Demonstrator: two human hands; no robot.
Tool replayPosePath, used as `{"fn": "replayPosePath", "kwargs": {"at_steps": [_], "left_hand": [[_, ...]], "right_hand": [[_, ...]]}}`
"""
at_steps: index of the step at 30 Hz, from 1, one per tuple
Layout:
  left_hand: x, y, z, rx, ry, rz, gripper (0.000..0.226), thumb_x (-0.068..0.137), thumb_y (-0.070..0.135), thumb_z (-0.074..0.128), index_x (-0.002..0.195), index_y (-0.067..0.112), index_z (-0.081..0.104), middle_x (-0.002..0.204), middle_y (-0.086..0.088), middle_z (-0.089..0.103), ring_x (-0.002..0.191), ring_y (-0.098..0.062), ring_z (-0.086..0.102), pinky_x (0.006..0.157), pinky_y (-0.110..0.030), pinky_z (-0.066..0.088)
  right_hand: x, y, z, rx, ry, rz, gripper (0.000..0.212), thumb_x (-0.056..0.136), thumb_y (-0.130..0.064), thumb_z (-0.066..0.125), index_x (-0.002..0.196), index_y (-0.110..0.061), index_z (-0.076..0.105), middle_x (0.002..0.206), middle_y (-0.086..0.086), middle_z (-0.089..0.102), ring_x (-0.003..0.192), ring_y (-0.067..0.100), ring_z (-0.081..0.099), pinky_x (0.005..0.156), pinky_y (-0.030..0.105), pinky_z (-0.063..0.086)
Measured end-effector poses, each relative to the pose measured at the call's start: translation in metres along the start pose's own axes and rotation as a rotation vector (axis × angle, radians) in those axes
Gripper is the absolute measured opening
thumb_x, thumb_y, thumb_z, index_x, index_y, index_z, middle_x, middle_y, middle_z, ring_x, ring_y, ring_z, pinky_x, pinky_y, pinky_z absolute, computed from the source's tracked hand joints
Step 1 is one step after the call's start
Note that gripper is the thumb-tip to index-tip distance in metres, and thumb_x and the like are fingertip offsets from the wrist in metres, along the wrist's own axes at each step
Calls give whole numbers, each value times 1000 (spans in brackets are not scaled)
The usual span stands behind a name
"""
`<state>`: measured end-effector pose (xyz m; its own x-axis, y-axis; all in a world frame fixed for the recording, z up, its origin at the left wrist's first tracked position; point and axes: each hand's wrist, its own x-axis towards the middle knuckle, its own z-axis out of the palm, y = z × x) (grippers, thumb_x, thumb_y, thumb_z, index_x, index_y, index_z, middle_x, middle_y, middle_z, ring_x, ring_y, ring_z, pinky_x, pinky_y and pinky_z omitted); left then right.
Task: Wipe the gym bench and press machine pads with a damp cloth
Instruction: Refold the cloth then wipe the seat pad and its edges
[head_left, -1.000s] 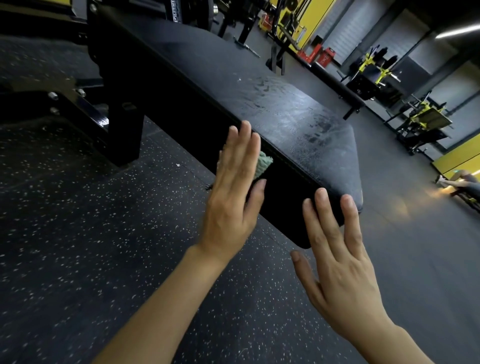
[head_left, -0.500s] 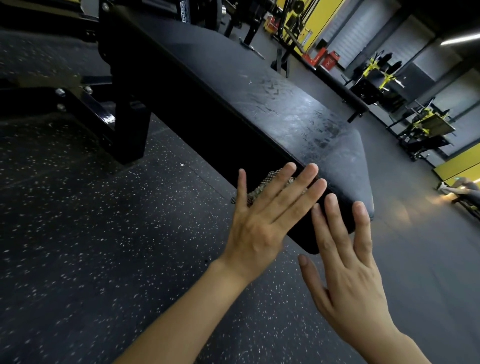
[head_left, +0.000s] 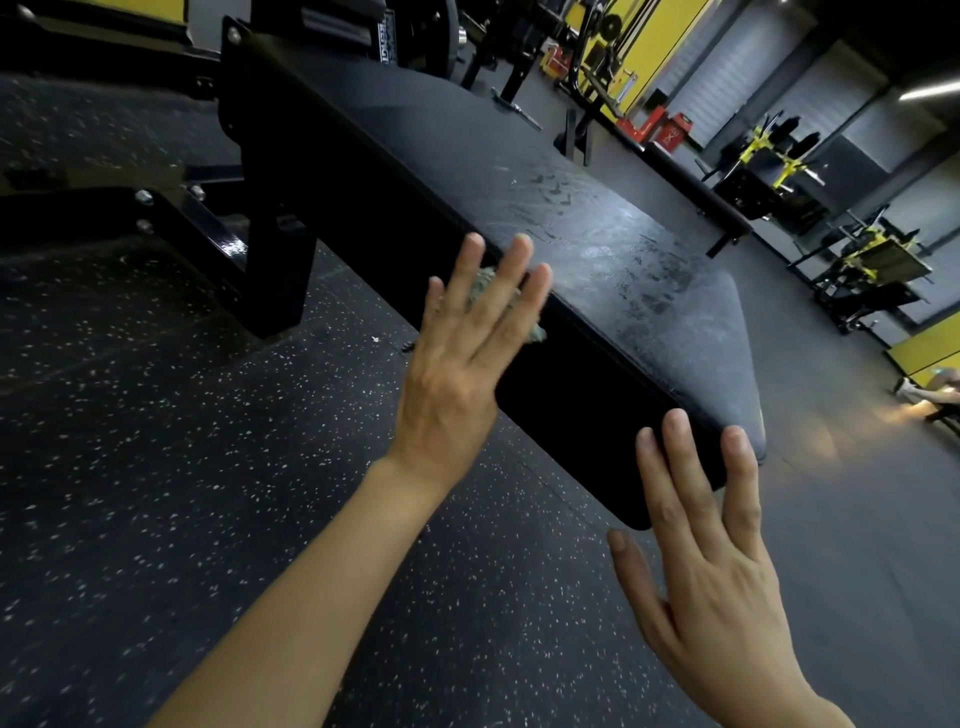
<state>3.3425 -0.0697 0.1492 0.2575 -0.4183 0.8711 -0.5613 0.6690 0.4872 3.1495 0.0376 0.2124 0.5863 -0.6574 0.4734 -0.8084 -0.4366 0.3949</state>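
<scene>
A long black bench pad (head_left: 597, 249) runs from upper left to lower right, its top streaked with damp marks. My left hand (head_left: 462, 358) lies flat with straight fingers against the pad's near side and presses a small greenish cloth (head_left: 485, 283) to it; only scraps of cloth show between and beside the fingers. My right hand (head_left: 711, 551) is flat too, fingertips resting on the pad's near end corner.
The bench's black steel frame and leg (head_left: 270, 260) stand at left on speckled rubber floor (head_left: 156, 467). Yellow and black machines (head_left: 872, 265) and a second bench (head_left: 696, 182) stand at the far right. A person's legs (head_left: 935, 395) show at the right edge.
My left hand with the cloth slid right along the pad's side toward my right hand, then back left and up. My right hand stayed at the pad's end.
</scene>
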Motion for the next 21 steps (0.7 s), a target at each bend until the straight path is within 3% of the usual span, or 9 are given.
{"fn": "replayPosePath", "kwargs": {"at_steps": [3, 8, 11, 15, 21], "left_hand": [[2, 6, 2, -47, 33, -88, 78, 89, -18, 60, 150, 9, 20, 157, -1, 17, 151, -22, 4, 124, -48, 11], [-11, 30, 7, -119, -5, -74, 61, 97, -17, 41, 150, 7, 22, 158, 4, 15, 152, -17, 1, 124, -47, 10], [-18, 41, 6, -160, -75, -51, 52, 100, -9, 29, 150, 9, 26, 161, 11, 10, 153, -16, 1, 124, -45, 9], [-28, 53, 5, -183, -168, 13, 46, 108, 9, 11, 151, 13, 24, 162, 15, 6, 153, -14, 1, 124, -41, 7], [-10, 27, -6, -111, -140, 30, 53, 101, -7, 21, 151, 8, 17, 158, 6, 15, 152, -14, 3, 124, -41, 7]], "right_hand": [[1, 0, 2, -10, 8, -6, 61, 105, -39, 26, 159, -17, 8, 167, -5, 0, 154, 26, -5, 118, 44, 20], [2, 0, 5, -33, 27, -21, 65, 103, -37, 32, 159, -16, 6, 167, -2, -1, 153, 28, -8, 124, 42, 11], [1, -2, 7, -62, 16, -11, 76, 95, -34, 43, 159, -14, 6, 167, 0, -2, 153, 30, -8, 123, 47, 9], [3, -4, 5, -140, -10, -7, 76, 94, -36, 42, 158, -12, 9, 167, 1, -1, 154, 24, -3, 124, 50, 2], [11, 2, -14, -244, -76, -104, 71, 95, -36, 42, 157, -9, 19, 166, 5, 12, 154, 18, 5, 123, 47, 5]]}}
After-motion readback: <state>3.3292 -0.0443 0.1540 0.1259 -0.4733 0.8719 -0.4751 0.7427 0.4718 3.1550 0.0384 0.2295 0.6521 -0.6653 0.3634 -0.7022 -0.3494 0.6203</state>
